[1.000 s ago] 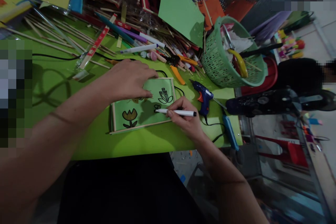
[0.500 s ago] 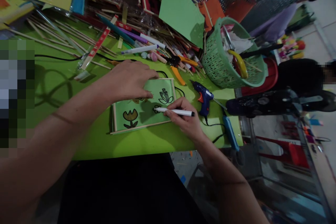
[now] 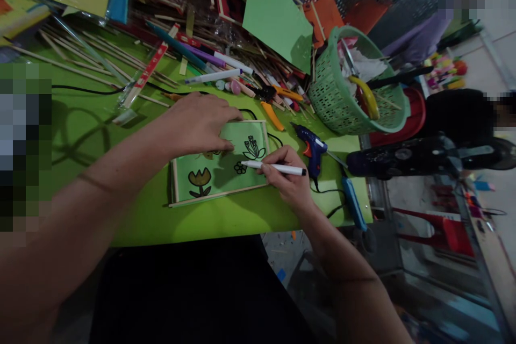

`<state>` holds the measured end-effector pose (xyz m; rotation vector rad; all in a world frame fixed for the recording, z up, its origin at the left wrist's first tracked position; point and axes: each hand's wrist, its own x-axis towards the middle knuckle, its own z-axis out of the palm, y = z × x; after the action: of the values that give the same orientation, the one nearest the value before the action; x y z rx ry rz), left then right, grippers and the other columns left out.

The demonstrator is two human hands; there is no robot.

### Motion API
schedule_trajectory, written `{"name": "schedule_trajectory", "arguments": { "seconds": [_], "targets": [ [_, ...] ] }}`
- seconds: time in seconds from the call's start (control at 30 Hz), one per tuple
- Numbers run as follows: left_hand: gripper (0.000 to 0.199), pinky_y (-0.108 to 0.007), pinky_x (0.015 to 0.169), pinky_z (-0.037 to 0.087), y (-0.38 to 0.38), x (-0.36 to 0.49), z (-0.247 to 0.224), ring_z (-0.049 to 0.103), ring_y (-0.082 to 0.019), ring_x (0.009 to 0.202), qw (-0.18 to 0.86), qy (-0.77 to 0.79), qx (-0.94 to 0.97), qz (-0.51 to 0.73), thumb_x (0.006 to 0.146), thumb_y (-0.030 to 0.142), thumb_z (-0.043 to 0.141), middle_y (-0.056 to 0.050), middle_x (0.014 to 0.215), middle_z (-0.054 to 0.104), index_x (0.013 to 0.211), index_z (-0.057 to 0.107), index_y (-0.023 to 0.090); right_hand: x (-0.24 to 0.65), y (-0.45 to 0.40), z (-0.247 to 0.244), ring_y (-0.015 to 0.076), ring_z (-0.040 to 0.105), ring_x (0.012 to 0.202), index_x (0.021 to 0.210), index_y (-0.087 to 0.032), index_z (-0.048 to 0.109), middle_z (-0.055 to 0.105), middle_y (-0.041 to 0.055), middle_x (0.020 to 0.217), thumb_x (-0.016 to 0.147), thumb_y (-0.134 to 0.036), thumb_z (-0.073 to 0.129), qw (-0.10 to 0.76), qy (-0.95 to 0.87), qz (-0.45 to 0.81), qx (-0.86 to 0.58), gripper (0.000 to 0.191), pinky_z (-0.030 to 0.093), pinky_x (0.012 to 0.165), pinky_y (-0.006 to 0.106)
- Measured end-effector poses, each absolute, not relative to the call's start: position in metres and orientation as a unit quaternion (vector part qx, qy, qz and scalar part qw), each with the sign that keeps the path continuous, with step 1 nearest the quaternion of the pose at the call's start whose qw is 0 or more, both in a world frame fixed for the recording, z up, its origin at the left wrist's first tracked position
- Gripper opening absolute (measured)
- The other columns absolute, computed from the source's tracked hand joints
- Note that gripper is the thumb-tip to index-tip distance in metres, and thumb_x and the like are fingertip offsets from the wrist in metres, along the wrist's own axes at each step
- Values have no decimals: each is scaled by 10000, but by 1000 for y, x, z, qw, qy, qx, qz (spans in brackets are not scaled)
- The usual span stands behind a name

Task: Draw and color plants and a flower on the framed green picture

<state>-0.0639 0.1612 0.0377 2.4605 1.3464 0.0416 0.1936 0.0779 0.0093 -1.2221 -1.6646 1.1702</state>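
Note:
A green card [image 3: 223, 183] edged with thin wooden sticks lies on the green table. It bears a tulip drawing [image 3: 200, 178], a bunch of flowers [image 3: 253, 146] and a small black-outlined flower [image 3: 241, 167]. My left hand [image 3: 197, 123] rests over the card's upper left part, fingers apart and holding nothing, hiding part of another drawing. Pinched in my right hand [image 3: 288, 177] is a white marker [image 3: 278, 167], its tip at the small flower's right edge and its black end pointing right.
Right of the card lies a blue glue gun [image 3: 312, 148] with its cable. A green basket [image 3: 334, 83] stands at the back right. Wooden sticks [image 3: 97, 54], pens [image 3: 213, 76] and a green sheet [image 3: 278, 21] crowd the back. A blue tool [image 3: 353, 201] is by the right edge.
My right hand has shifted slightly right with the marker, whose tip now sits off the small flower's centre, so more of that flower shows. My left hand has hardly moved.

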Motion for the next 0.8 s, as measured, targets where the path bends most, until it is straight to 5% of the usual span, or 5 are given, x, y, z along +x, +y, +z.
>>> {"name": "schedule_trajectory", "arguments": {
  "seconds": [0.37,0.6,0.8],
  "targets": [
    [631,-452,1046,506,162,-70,31,664,-349,1246,162,473,865,35,925,524,713,-97,1356,736,1492,665,251,195,81,11,106,508,585,906,-241,650,663,-33,765,942,-424,799,401,-636,442,-489,239,374,540,273],
    [409,-429,932,513,166,-72,35,678,-332,1133,128,480,868,8,988,375,581,-139,1217,757,1290,739,149,195,82,11,115,546,650,954,-242,666,679,-18,840,944,-444,810,421,-614,455,-489,248,422,566,274],
    [365,-449,905,492,166,-78,37,615,-280,984,111,504,856,20,1027,404,444,-106,1098,738,1125,731,200,201,80,10,143,636,803,1031,-266,747,716,3,948,923,-418,845,424,-614,480,-462,211,463,650,276]
  ]
}}
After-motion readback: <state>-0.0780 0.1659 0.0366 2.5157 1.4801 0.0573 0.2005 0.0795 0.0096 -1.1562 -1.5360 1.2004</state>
